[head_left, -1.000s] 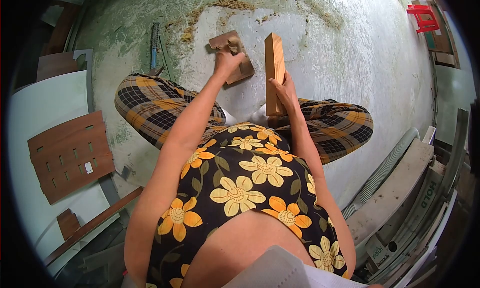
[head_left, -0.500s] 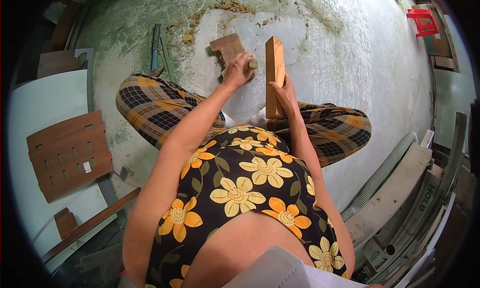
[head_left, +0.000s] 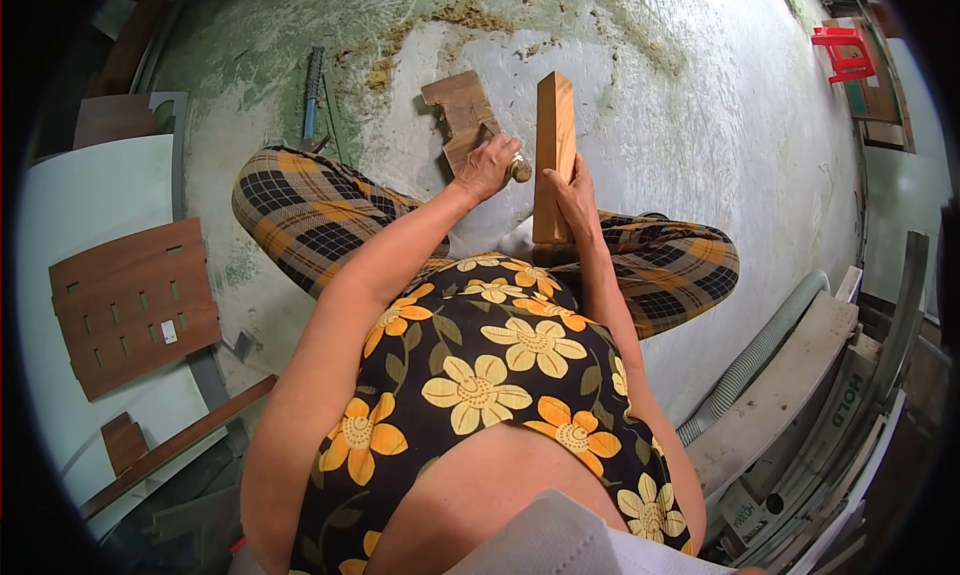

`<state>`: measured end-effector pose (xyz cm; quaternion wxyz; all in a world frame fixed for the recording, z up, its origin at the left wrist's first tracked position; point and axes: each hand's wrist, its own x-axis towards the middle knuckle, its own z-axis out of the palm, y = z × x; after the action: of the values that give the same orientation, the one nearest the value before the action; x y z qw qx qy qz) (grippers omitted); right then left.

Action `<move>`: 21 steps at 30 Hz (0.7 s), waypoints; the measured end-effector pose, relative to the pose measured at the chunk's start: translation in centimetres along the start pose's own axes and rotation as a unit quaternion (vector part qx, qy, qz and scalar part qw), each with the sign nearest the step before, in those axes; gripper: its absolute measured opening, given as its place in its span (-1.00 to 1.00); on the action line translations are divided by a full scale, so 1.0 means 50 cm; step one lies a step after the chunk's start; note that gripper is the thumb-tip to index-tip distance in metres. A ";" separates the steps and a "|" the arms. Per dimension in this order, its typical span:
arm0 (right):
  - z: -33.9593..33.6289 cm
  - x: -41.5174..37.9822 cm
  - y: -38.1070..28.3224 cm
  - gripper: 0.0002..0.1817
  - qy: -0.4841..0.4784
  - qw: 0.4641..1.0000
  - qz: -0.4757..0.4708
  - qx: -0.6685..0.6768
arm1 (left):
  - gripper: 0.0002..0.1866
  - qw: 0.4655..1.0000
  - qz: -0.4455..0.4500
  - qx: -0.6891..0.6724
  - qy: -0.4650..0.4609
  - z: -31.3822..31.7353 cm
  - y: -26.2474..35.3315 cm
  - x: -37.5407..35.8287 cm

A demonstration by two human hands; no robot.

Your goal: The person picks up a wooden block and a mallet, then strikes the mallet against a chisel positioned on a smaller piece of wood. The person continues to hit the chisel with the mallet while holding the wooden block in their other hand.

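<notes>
A person sat cross-legged on a scuffed floor (head_left: 650, 125), the left hand (head_left: 489, 169) closed around a short wooden handle (head_left: 521, 170) whose rounded end poked out toward a long wooden block (head_left: 553, 155), which the right hand (head_left: 573, 197) clamped along its lower part. Handle and block were near each other but apart; 1 ragged-edged brown board (head_left: 458, 105) lay on the floor just beyond the left hand. A loosened right-hand grip, set low on the block, could have let its long upper part tip or drop toward the plaid trousers (head_left: 310, 215), while a careless swing of the left hand could have knocked the handle into the block or the right hand. In the stack at right, green capitals on a long pale piece (head_left: 835, 415) read "HOLD"; smaller lettering seemed to sit lower down, though blur and angle hid its wording. A white label (head_left: 169, 331) on a slotted brown panel (head_left: 130, 310) showed no legible words.
</notes>
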<state>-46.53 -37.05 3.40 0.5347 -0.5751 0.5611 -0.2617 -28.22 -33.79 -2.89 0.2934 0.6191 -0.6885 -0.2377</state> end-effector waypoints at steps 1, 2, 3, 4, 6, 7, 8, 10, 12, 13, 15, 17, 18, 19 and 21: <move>-0.001 -0.002 -0.004 -0.38 0.003 1.000 -0.003 0.002 | -0.63 1.000 -0.001 -0.003 0.005 -0.002 0.004 0.001; -0.002 -0.005 -0.007 -0.38 0.007 1.000 -0.006 0.003 | -0.63 1.000 -0.001 -0.006 0.010 -0.004 0.008 0.001; -0.002 -0.007 -0.011 -0.38 0.010 1.000 -0.002 0.005 | -0.63 1.000 -0.006 -0.011 0.011 -0.007 0.012 0.002; -0.002 -0.008 -0.014 -0.38 0.013 1.000 0.003 0.006 | -0.63 1.000 -0.010 -0.015 0.013 -0.009 0.016 0.003; -0.003 -0.008 -0.016 -0.38 0.017 1.000 0.009 0.004 | -0.63 1.000 -0.018 -0.018 0.015 -0.012 0.019 0.006; -0.003 -0.009 -0.015 -0.38 0.017 1.000 0.011 0.000 | -0.63 1.000 -0.021 -0.016 0.015 -0.011 0.019 0.007; -0.004 -0.009 -0.014 -0.38 0.018 1.000 0.013 -0.003 | -0.63 1.000 -0.024 -0.013 0.016 -0.011 0.018 0.008; -0.004 -0.010 -0.015 -0.39 0.019 1.000 0.006 -0.006 | -0.63 0.999 -0.024 -0.018 0.022 -0.008 0.017 0.011; -0.003 -0.011 -0.017 -0.40 0.017 1.000 0.004 -0.008 | -0.63 0.999 -0.023 -0.020 0.028 -0.005 0.014 0.014; -0.003 -0.011 -0.018 -0.41 0.015 1.000 0.005 -0.010 | -0.63 0.999 -0.021 -0.020 0.031 -0.002 0.011 0.015; -0.003 -0.012 -0.019 -0.42 0.015 1.000 0.001 -0.010 | -0.63 0.999 -0.020 -0.020 0.035 0.004 0.005 0.017; -0.001 -0.012 -0.017 -0.43 0.018 1.000 -0.009 -0.007 | -0.64 0.999 -0.019 -0.018 0.038 0.003 0.005 0.018; -0.001 -0.012 -0.016 -0.43 0.016 1.000 -0.007 -0.008 | -0.64 0.999 -0.019 -0.021 0.039 0.002 0.004 0.019; -0.001 -0.011 -0.016 -0.44 0.014 1.000 -0.005 -0.010 | -0.64 0.999 -0.019 -0.023 0.039 0.000 0.005 0.020; -0.004 -0.012 -0.016 -0.42 0.010 1.000 -0.001 -0.014 | -0.64 0.999 -0.021 -0.030 0.038 -0.004 0.007 0.023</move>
<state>-46.54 -36.73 4.35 0.5208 -0.5800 0.5697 -0.2602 -28.40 -34.88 -2.41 0.3326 0.6327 -0.6566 -0.2405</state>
